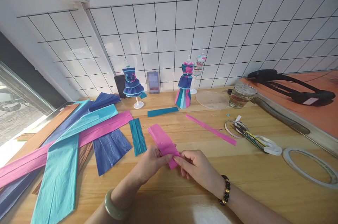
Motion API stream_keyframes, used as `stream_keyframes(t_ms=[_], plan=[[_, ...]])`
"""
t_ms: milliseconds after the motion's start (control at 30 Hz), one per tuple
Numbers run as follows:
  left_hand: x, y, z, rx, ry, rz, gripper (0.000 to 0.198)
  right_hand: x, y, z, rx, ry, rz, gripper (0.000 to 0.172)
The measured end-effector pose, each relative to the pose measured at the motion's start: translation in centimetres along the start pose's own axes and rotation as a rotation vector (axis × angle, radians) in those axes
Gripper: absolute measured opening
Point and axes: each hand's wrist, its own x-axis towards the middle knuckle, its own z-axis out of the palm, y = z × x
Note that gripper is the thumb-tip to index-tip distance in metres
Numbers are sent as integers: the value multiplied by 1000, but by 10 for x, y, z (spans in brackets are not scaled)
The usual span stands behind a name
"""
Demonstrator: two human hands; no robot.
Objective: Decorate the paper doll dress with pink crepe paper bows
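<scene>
As I watch remotely through the head view, a person's bare left hand (151, 165) and right hand (195, 164) pinch a flat, pink crepe-paper strip (162, 139).
Both grasp its near end, front and centre over a glossy, light-brown wooden table (250, 174). Uneven pulling, I judge, could tear or crease such thin-looking material. Behind stands a white-tiled wall with dark grid lines (165, 42); a bright window (12, 100) is at left.

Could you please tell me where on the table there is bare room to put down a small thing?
On the wooden table, the widest bare patch lies between the right hand and the large tape roll; a smaller one separates the flared blue paper from the left hand. It is crowded at the far left, with overlapping paper strips.
</scene>
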Motion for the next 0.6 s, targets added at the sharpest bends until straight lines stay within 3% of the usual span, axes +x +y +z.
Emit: stream_keyframes(t_ms=[600], plan=[[1, -5, 1, 27, 19, 8, 23, 1, 0, 1, 6, 9, 26, 41]])
